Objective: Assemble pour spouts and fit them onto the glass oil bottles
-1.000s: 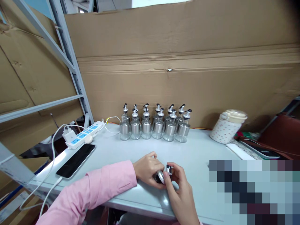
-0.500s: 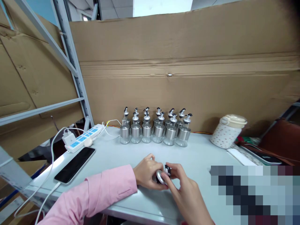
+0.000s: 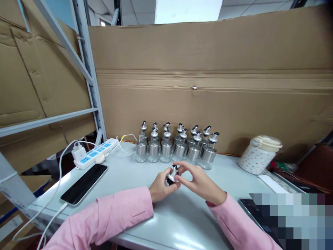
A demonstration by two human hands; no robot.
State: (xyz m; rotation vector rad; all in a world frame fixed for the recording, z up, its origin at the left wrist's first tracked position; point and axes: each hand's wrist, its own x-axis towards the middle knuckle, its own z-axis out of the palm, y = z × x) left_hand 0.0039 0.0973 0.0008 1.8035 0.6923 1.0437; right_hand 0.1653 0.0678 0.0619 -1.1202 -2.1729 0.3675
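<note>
Between my two hands is a pour spout (image 3: 171, 178) with a silver cap, a black flip lid on top and a dark part underneath. My left hand (image 3: 161, 186) grips it from the left, fingers closed around its lower side. The thumb and fingers of my right hand (image 3: 199, 180) pinch it from the right, near the lid. The spout is tilted slightly, and my fingers hide part of its base. Just behind my hands, several glass bottles (image 3: 165, 150) with steel sleeves and similar spouts stand upright in two rows.
A black-screened phone (image 3: 84, 184) lies on the left of the grey table (image 3: 130, 229), by a white power strip (image 3: 96, 152) with cables. At the right stand a dotted white flask (image 3: 257, 156) and a dark flat device (image 3: 256, 215). Cardboard (image 3: 156, 93) walls the back.
Both hands have risen a little away from the table's front edge with the spout. It has turned more upright, its lid pointing up. More of my right sleeve shows.
</note>
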